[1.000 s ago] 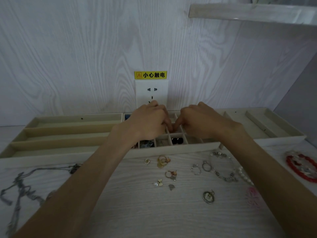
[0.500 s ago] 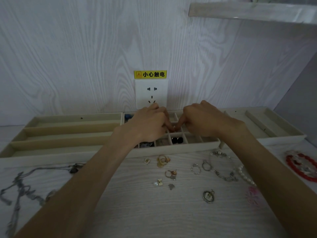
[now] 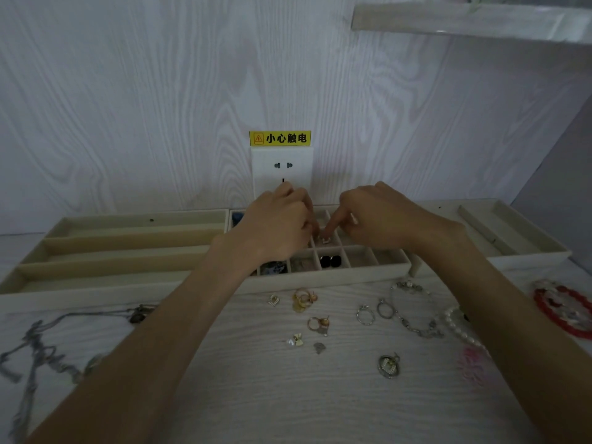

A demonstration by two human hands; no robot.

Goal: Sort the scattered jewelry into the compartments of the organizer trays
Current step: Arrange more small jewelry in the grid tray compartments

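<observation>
Above your hands, a yellow label (image 3: 280, 138) reading "小心触电" tops a white wall socket (image 3: 282, 169). Your left hand (image 3: 275, 225) and right hand (image 3: 381, 216), fingers curled, meet over the gridded organizer tray (image 3: 352, 274); whether they grip anything, you cannot tell. A small pale piece (image 3: 325, 240) lies in the compartment beneath your fingertips. Rings (image 3: 365, 315) and scattered jewelry lie nearer you on the whitish wood-grain tabletop (image 3: 256, 395)

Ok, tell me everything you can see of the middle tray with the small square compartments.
The middle tray is beige, felt-like, divided into small square cells, lying flat against the wall between two trays with long slots. Its front row holds a bluish piece, a pale piece and two black stones; two cells to their right look bare. Both hands hover over the rows behind, the right hand's forefinger pointing down at a small pale piece.
</observation>
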